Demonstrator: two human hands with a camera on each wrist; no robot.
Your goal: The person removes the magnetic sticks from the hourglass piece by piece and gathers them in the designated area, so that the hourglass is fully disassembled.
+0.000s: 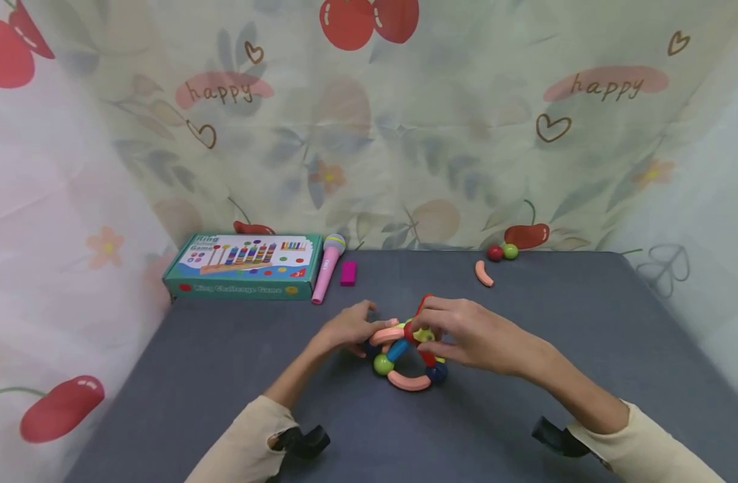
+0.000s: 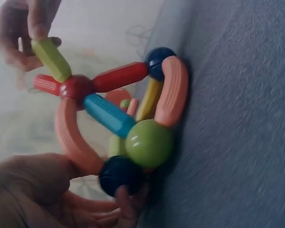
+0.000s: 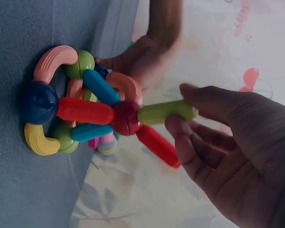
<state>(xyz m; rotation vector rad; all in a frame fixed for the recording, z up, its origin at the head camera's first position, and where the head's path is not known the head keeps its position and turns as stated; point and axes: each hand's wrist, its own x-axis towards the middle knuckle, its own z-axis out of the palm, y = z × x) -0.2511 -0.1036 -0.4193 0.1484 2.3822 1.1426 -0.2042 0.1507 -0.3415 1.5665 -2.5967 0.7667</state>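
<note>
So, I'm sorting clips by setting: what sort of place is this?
Probably an indoor play or filming corner: a dark grey table, a cream, cherry-printed cloth backdrop and a green, rectangular game box.

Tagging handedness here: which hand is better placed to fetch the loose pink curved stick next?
Probably the right hand: it is nearer that pink stick, though it must first release the green stick it pinches. The left hand is farther, holding the dark blue ball.

Sticks (image 3: 85, 110) red, blue, lime, salmon, yellow; balls (image 3: 39, 102) navy, green, crimson. Counter (image 1: 224, 376) dark grey. Backdrop (image 1: 399, 154) pale, cherry-and-leaf print. Microphone handle (image 1: 325, 276) pink. Block (image 1: 348, 274) magenta.
</note>
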